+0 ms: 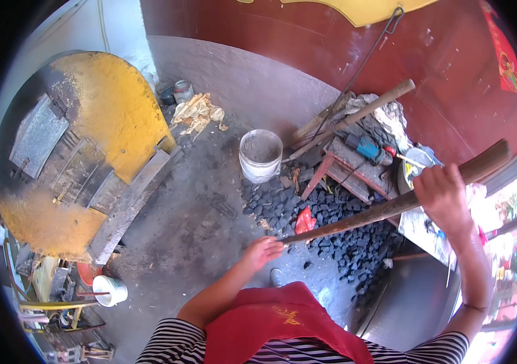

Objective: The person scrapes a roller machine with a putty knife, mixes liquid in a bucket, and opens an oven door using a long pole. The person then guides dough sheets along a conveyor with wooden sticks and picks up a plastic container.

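Note:
A long wooden pole (361, 217) slants across in front of me, its thick end up at the right and its thin end low near the middle. My right hand (443, 197) is wrapped round the thick part, not far from that end. At the thin end, my left hand (263, 252) has its fingers curled round the wood; its palm side is hidden. Below the pole, on the floor, lies a heap of black coal lumps (355, 252) with a crumpled red plastic bag (305, 221) on it.
A white bucket (261, 156) stands beyond the coal. Next to it, a low wooden bench (361, 167) bears a blue power tool (368, 148), and another pole (368, 112) leans there. At the left sits a round yellow furnace (119, 115) with a metal ledge (131, 203); a smaller white bucket (110, 291) is nearer.

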`<action>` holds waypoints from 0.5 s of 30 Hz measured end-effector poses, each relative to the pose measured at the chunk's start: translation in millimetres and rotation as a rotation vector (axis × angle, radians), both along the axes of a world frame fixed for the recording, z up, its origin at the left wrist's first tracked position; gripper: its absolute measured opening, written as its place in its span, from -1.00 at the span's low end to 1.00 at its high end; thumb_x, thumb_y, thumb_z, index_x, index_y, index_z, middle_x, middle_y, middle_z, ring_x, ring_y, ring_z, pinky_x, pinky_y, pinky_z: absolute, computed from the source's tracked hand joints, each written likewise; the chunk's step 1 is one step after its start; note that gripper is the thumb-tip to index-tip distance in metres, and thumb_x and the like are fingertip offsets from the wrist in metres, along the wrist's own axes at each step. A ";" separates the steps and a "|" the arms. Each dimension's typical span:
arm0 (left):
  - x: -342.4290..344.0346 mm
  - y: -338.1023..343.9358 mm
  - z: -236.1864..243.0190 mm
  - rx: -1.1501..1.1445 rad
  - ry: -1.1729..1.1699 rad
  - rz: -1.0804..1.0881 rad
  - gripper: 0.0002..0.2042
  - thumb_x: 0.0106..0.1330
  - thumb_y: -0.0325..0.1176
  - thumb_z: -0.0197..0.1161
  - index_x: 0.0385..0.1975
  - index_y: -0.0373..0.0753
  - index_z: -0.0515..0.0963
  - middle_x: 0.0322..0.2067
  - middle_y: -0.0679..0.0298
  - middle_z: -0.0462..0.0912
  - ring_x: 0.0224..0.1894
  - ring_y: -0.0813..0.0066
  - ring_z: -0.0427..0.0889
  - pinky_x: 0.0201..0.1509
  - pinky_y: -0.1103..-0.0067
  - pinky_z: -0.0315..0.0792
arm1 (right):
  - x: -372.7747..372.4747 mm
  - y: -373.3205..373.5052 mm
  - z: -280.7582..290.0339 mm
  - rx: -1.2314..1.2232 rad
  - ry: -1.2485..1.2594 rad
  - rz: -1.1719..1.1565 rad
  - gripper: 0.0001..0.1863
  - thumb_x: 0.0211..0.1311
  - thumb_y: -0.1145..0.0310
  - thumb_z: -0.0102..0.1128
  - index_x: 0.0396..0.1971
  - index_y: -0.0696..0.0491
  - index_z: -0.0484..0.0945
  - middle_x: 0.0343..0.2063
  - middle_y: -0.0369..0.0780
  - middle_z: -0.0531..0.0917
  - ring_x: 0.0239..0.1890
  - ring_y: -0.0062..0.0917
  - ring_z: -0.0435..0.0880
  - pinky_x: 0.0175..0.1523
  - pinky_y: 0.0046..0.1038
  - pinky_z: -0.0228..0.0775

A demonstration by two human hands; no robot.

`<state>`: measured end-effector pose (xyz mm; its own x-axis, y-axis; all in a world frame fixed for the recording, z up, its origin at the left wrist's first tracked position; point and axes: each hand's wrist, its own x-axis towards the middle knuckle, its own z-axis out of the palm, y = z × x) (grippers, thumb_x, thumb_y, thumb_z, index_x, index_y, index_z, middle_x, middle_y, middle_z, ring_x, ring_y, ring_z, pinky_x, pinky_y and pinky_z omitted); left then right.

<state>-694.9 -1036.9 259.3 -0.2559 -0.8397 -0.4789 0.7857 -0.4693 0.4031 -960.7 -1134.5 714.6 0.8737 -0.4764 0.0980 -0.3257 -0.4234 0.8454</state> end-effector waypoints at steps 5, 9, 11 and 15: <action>64.7 22.0 -13.5 0.155 -0.224 0.365 -0.78 0.24 -0.32 0.07 -0.18 -0.26 0.40 -0.26 0.10 0.56 -0.23 0.28 0.58 -0.11 0.35 0.49 | -91.8 -125.8 -38.1 0.104 0.103 -0.216 -0.93 -0.22 0.41 0.12 -0.62 -0.02 0.44 -0.61 -0.31 0.45 -0.38 -0.50 0.47 -0.13 -0.43 0.18; 119.8 108.9 -33.8 0.420 -0.337 0.723 -0.80 0.20 -0.33 0.06 -0.25 -0.28 0.43 -0.35 0.15 0.56 -0.32 0.35 0.57 -0.24 0.44 0.51 | -143.7 -240.1 -87.8 0.060 0.111 -0.345 -0.95 -0.15 0.40 0.09 -0.62 -0.09 0.53 -0.56 -0.30 0.52 -0.30 -0.49 0.49 0.02 -0.38 0.10; 134.8 164.1 -71.2 0.324 -0.402 0.759 -0.83 0.19 -0.34 0.02 -0.33 -0.29 0.45 -0.44 0.15 0.56 -0.41 0.37 0.57 -0.41 0.48 0.52 | -201.1 -312.8 -131.6 -0.019 -0.001 -0.288 -0.84 -0.08 0.45 -0.02 -0.52 0.00 0.57 -0.44 -0.23 0.57 -0.18 -0.42 0.48 0.16 -0.29 0.08; 99.8 185.7 -58.8 0.633 -0.486 0.822 -0.85 0.17 -0.40 0.01 -0.48 -0.31 0.49 -0.55 0.15 0.55 -0.56 0.39 0.56 -0.60 0.51 0.50 | -242.9 -359.7 -163.2 -0.126 -0.289 0.278 -0.74 -0.02 0.52 -0.07 -0.27 0.19 0.48 -0.34 -0.09 0.53 -0.18 -0.33 0.48 0.03 -0.28 0.25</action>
